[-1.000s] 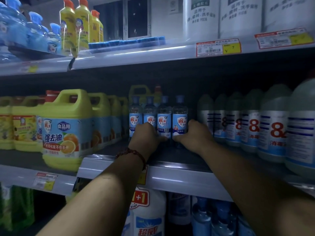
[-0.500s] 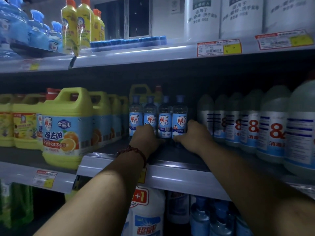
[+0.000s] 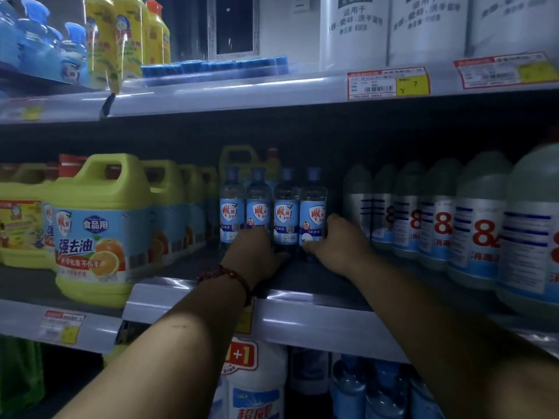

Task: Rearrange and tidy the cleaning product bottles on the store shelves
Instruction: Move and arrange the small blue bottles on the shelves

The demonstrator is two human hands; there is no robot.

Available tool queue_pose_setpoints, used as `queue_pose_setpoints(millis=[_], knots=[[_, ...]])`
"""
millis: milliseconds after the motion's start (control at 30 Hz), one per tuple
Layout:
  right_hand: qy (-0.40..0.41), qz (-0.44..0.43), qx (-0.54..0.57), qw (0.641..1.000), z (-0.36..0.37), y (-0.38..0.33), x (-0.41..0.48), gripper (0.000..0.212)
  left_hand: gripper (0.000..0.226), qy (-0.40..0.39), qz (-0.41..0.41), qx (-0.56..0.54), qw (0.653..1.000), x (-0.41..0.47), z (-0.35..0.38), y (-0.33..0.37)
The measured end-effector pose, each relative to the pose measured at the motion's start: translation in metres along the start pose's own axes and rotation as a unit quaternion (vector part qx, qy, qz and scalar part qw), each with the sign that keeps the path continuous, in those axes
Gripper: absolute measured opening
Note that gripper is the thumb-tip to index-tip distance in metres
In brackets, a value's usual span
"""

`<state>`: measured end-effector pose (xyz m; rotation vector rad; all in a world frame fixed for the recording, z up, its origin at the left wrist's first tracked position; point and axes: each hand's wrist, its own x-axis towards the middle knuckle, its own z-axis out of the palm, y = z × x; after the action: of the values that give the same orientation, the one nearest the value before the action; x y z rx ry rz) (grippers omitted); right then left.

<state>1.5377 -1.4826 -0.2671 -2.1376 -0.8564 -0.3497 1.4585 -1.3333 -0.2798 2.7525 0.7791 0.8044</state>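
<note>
Dim, bluish, soft picture; glare streaks the shelf edge; edges bend.

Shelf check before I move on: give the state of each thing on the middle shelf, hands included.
Small blue-label bottles: four, upright, in a row.
Rightmost small bottle: gripped low by the right hand.
Left hand: against the row's lower part, fingers hidden.
Yellow jug: upright, at shelf front.
White disinfectant bottles: upright, in a row.

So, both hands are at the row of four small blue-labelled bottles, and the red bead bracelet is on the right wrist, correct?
No: the head view shows the red bead bracelet on the left wrist. The left hand and the right hand are at the row of four small blue-labelled bottles.
</note>
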Motion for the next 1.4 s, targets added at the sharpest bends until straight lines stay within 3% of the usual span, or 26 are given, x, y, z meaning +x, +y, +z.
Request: queue_pose_setpoints(millis=[200,333,533,700,900,1167,1400], knots=[[-0.059,0.053,0.005,0.997,-0.010,0.004,-0.008,0.050,0.047,-0.057,0.006,0.012,0.998,-0.013,-0.017,0.001],[-0.089,0.013,-0.046,0.995,-0.045,-0.002,-0.034,0.053,0.043,-0.088,0.019,-0.019,0.996,-0.038,-0.046,0.014],[-0.029,-0.111,-0.111,0.987,-0.077,0.003,-0.105,0.037,0.027,0.059,0.079,-0.067,0.993,-0.117,-0.067,0.034],[-0.043,-0.136,-0.157,0.977,-0.094,-0.002,-0.161,0.050,0.050,0.071,0.105,-0.007,0.992,-0.194,-0.068,0.043],[-0.041,-0.197,-0.144,0.969,-0.116,0.020,-0.237,0.052,0.057,0.071,0.127,0.027,0.989,-0.269,-0.054,0.064],[-0.102,-0.126,-0.176,0.971,-0.111,0.110,-0.296,0.059,0.061,-0.015,0.135,0.012,0.991,-0.304,0.021,0.084],[-0.071,-0.054,-0.044,0.995,-0.078,0.176,-0.297,0.053,0.053,-0.049,0.065,-0.110,0.991,-0.284,0.091,0.082]])
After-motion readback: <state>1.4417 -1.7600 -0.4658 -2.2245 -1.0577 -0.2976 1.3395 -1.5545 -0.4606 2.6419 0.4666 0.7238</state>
